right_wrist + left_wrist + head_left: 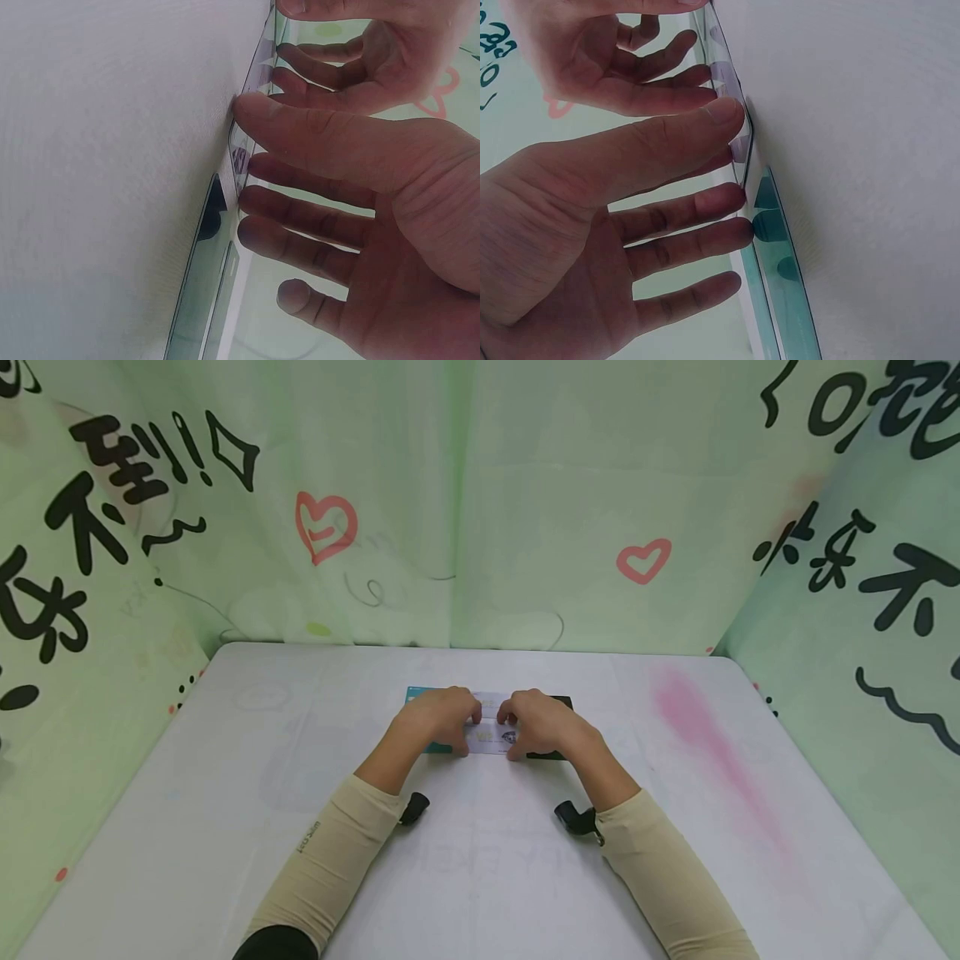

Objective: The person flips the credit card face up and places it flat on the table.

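Observation:
Flat printed cards lie together in rows near the table's far side: a teal card (438, 748) at the left, a lilac card (483, 737) in the middle and a black card (547, 756) at the right. My left hand (441, 718) is at the lilac card's left end, its thumb at the near edge. At the right end, my right hand (543, 724) mirrors it. Both wrist views show long, mostly straight fingers, with fingertips right at the cards. The left hand covers part of the teal card (787, 277); the right hand hides much of the black one.
A white cloth covers the table (480, 877), with a pink stain (712, 752) on its right side. Pale green curtains (525, 510) with black writing and red hearts enclose the back and both sides. Beige sleeves (330, 852) cover both forearms.

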Available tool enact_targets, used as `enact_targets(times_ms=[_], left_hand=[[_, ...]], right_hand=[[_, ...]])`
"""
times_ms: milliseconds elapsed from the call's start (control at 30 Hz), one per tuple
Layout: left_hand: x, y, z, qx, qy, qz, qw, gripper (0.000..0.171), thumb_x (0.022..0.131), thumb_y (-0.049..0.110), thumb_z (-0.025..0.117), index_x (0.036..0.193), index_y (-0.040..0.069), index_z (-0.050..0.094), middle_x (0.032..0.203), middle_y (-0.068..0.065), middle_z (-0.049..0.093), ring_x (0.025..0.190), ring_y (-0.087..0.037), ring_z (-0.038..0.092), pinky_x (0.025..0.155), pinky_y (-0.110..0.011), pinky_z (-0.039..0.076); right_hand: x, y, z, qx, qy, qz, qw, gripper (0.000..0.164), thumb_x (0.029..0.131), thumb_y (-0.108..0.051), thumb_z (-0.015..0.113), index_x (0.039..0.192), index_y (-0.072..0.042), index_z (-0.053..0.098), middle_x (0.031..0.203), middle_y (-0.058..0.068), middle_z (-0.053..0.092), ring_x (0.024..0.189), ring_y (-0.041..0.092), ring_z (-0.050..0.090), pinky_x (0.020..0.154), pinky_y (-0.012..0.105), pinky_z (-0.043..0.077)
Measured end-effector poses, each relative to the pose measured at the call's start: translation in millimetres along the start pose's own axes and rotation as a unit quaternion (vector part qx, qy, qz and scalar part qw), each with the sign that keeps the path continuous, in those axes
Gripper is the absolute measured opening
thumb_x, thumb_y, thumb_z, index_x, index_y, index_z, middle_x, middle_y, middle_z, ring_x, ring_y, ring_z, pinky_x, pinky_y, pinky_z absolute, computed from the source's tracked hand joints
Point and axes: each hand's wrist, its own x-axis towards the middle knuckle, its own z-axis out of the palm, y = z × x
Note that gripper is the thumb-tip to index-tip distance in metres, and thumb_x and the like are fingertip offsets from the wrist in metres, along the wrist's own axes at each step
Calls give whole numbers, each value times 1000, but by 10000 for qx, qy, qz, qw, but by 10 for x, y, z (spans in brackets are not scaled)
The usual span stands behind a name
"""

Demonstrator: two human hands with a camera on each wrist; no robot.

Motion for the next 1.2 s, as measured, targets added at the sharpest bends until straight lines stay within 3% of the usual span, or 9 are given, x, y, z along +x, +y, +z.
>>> enact_targets(times_ms=[567,900,1200], left_hand=[[-4,-24,-11,-74,64,16,10000,49,86,25,87,129,8,71,127,-8,67,107,-19,63,97,-38,55],[-10,-31,-35,-132,99,20,9999,53,86,26,88,133,10,70,133,-9,66,118,-23,64,102,-40,54],[-22,-12,-49,-87,145,10,9999,54,87,28,87,135,11,69,134,-8,66,122,-23,63,104,-41,53]], right_hand=[[-7,15,-21,-22,18,-46,10000,51,80,-22,91,124,-6,72,114,7,70,100,21,63,90,39,55],[-61,31,-92,61,83,-89,9999,52,81,-22,90,127,-4,71,120,12,71,113,28,64,96,44,54],[-97,76,-118,170,157,-140,9996,51,82,-21,89,126,-4,71,115,11,71,103,23,64,92,43,55]])
